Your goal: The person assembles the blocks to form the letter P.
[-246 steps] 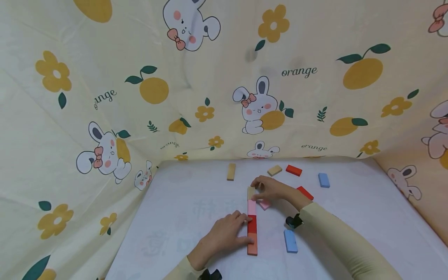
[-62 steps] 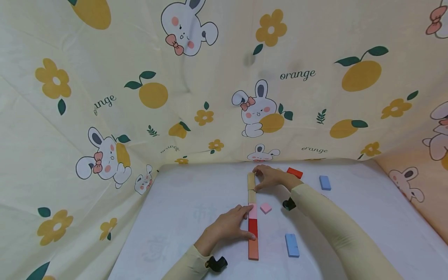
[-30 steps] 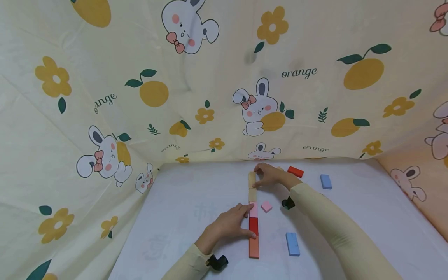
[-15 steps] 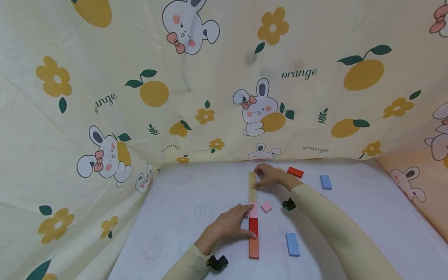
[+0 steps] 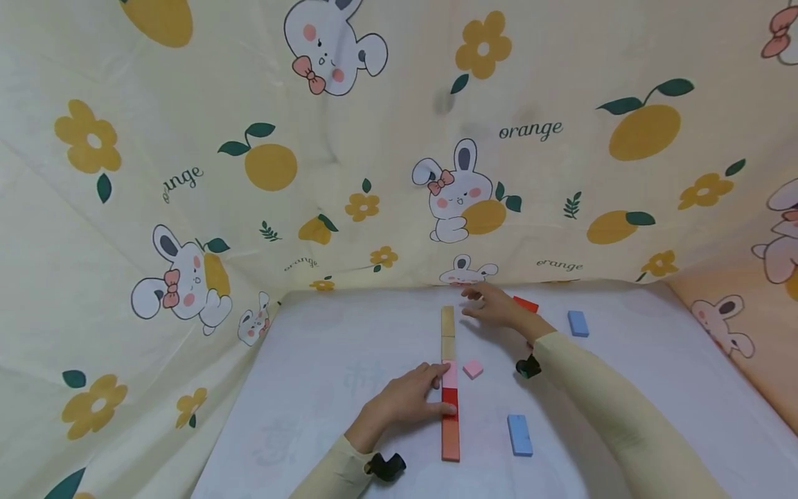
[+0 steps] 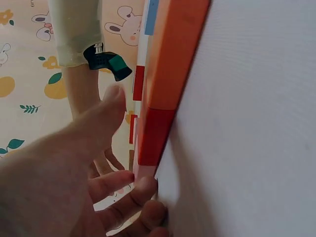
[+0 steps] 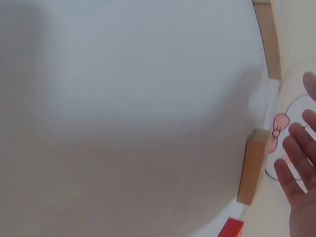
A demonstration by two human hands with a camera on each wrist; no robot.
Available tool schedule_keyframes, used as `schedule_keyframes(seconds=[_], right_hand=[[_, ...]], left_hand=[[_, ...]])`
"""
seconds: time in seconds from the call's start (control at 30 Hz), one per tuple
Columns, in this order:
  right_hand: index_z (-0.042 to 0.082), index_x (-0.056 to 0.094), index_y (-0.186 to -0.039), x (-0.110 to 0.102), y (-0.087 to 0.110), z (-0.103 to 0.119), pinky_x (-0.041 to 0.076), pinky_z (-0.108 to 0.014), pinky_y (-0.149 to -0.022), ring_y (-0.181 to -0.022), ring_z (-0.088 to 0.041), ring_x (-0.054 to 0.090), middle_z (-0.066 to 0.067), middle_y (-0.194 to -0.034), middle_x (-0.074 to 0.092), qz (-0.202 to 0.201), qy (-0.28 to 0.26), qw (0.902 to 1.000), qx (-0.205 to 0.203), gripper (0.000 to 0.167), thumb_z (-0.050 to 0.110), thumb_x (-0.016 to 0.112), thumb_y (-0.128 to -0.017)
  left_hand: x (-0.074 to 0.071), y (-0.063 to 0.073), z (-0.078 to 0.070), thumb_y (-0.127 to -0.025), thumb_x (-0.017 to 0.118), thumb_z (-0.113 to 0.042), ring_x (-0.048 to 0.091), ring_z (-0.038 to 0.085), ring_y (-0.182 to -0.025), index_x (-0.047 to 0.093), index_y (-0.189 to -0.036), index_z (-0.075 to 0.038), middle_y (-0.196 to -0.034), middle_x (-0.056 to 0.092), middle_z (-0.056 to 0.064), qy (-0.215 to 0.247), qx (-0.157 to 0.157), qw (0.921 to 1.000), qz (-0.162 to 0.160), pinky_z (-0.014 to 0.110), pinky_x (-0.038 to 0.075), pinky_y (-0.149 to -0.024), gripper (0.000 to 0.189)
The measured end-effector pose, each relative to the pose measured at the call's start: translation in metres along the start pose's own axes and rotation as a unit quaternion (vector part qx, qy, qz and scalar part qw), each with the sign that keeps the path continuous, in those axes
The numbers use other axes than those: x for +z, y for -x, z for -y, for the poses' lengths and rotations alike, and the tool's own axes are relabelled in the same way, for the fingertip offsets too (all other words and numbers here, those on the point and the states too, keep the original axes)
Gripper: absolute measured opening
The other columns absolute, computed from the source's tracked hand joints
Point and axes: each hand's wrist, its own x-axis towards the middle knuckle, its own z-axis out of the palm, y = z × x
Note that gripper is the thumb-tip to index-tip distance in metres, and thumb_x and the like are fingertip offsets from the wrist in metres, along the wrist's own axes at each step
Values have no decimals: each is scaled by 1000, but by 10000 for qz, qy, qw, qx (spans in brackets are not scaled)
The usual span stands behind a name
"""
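A straight row of flat blocks runs away from me in the head view: an orange block, a red block, a pink block and two plain wooden blocks. My left hand lies along the row's left side, fingertips at the pink block and thumb over the red one. In the left wrist view its fingers touch the pink end. My right hand, holding nothing, hovers right of the far wooden block with fingers loosely spread. Below it in the right wrist view lies a loose wooden block.
A small pink block sits just right of the row. Blue blocks lie farther right, one near and one far. A red block is partly behind the right hand. A printed cloth walls the table's back and sides.
Since the oldest frame, a second wooden block has joined the row's far end. In the last half second my right hand has let go and moved right; my left thumb has shifted slightly farther away.
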Motion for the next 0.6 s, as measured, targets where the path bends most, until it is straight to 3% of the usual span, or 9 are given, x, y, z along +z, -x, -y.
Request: schedule_keyframes(seconds=[0.13, 0.3, 0.47, 0.6], right_hand=[[-2, 64, -139, -7, 6, -5, 53, -54, -104, -124, -39, 58, -22, -133, 63, -154, -65, 9999, 31, 46, 18, 78, -100], [2, 64, -139, -14, 12, -14, 49, -57, -107, -124, -38, 55, -20, -134, 63, -170, 96, 9995, 229, 48, 23, 79, -99], [5, 64, -142, -18, 16, -28, 42, -62, -110, -127, -38, 51, -20, -140, 62, -4, 528, 9983, 263, 52, 28, 81, -98], [8, 63, -146, -22, 20, -35, 42, -62, -110, -131, -41, 47, -21, -148, 56, 58, 915, 9953, 323, 56, 23, 82, -96]], left_hand=[[2, -3, 0, -95, 70, -68, 54, 7, -89, 49, -161, -30, -109, 56, -12, -109, 42, 9997, -220, 29, 48, -73, 80], [4, -8, -1, -95, 75, -63, 56, 4, -88, 58, -152, -25, -112, 61, -10, -260, 54, 9983, -515, 28, 51, -75, 70], [4, -14, -2, -93, 80, -56, 56, 3, -84, 63, -141, -27, -110, 62, -10, -266, -42, 9977, -617, 26, 51, -73, 58], [3, -17, -3, -90, 84, -54, 58, 4, -86, 63, -137, -28, -110, 63, -9, -265, -108, 9977, -622, 26, 52, -74, 57]])
